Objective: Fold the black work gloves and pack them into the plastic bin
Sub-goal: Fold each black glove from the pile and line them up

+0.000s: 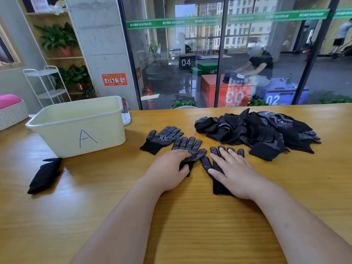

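1. Head view, far left: folded black bundle (44, 176) lies on the desk (200, 225), just in front of the bin's left corner.
2. Bin (80, 128): pale plastic, "A" marked on the front wall, sits on the desk's left side. Can't see anything inside from this angle.
3. Flat glove (162, 139): right of the bin, dotted side up, fingertips pointing away, untouched.
4. Left hand (167, 172): over the middle glove (191, 145), which overlaps the flat glove's edge. Fingers (181, 152) curled onto its palm, thumb under the cuff, so grasping the cuff end.
5. Right hand (234, 174): lies flat on the right glove (219, 186), fingers (225, 154) straight, spread and released, pressing it to the desk. Glove's tips and thumb stick out past the hand.
6. Pile (257, 130): loose heap of unfolded black dotted gloves, behind and right of the hands, near the desk's far edge.
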Demonstrator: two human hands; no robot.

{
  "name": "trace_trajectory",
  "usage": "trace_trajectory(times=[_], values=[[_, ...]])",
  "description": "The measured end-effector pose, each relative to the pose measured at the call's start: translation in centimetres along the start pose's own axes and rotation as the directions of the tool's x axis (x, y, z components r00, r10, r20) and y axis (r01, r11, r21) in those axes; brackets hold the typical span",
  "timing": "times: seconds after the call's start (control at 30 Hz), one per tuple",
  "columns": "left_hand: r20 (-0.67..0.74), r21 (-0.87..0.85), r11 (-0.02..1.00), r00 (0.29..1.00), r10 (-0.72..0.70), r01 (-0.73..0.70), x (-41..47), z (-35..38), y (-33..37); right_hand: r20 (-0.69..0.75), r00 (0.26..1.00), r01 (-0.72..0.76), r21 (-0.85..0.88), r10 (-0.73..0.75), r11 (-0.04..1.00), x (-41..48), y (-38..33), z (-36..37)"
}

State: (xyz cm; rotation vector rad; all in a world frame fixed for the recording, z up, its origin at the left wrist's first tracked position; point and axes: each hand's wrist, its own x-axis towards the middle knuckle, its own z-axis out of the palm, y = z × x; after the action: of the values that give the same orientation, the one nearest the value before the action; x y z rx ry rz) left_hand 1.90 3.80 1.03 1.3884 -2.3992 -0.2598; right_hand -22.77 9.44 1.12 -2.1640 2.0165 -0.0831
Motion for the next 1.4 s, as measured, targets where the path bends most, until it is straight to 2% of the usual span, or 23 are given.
trace_trajectory(times=[0.1,0.2,0.27,0.37,0.4,0.5,0.57,0.63,0.7,0.77,0.9,1.27,1.4], values=[[-0.149,0.085,0.996,0.988,0.028,-0.015,-0.3,-0.5,0.7,0.035,0.998,0.045,0.012,-0.046,0.999,-0.4,0.1,-0.3],[-0.242,0.09,0.996,0.97,0.036,-0.015,-0.4,-0.5,1.1,-0.046,0.997,0.064,0.061,-0.061,0.996,-0.5,0.3,-0.7],[-0.144,0.035,0.999,0.99,0.007,-0.002,-0.4,0.0,1.2,-0.086,0.996,0.015,0.025,-0.013,1.0,-0.3,0.0,-0.5],[0.173,0.108,0.994,0.984,-0.029,0.01,-0.1,1.1,1.6,-0.031,0.998,-0.057,-0.035,0.056,0.998,0.3,-0.7,0.2],[0.232,0.16,0.987,0.972,-0.043,0.005,0.0,1.3,1.7,-0.017,0.998,-0.062,-0.042,0.061,0.997,0.5,-0.7,0.3],[0.294,0.225,0.974,0.951,-0.09,0.023,0.2,1.0,1.7,0.011,0.999,-0.044,-0.044,0.044,0.998,0.6,-0.2,-0.2],[0.294,0.219,0.974,0.948,-0.118,0.053,-0.2,0.3,2.0,0.042,0.999,-0.017,-0.033,0.019,0.999,0.0,0.4,-0.7],[0.216,0.2,0.976,0.967,-0.134,0.09,-0.8,-0.5,2.2,0.05,0.999,0.001,-0.004,0.0,1.0,-0.8,0.9,-1.0],[0.079,0.21,0.972,0.989,-0.127,0.109,-1.2,-0.5,2.4,-0.016,1.0,0.003,0.008,-0.003,1.0,-1.1,1.0,-1.1],[0.031,0.214,0.969,0.991,-0.134,0.124,-0.8,0.2,2.4,-0.083,0.996,-0.024,-0.013,0.022,1.0,-0.5,0.4,-0.8],[0.161,0.232,0.957,0.963,-0.214,0.174,0.1,1.8,2.4,-0.061,0.994,-0.097,-0.041,0.094,0.994,1.2,-1.0,0.6],[0.168,0.28,0.939,0.952,-0.255,0.201,0.0,1.7,2.5,-0.038,0.994,-0.109,-0.072,0.106,0.991,1.3,-1.6,0.6],[0.207,0.273,0.948,0.952,-0.225,0.164,-1.9,1.3,2.5,-0.03,0.995,-0.093,-0.067,0.091,0.993,-0.5,-2.3,0.9]])
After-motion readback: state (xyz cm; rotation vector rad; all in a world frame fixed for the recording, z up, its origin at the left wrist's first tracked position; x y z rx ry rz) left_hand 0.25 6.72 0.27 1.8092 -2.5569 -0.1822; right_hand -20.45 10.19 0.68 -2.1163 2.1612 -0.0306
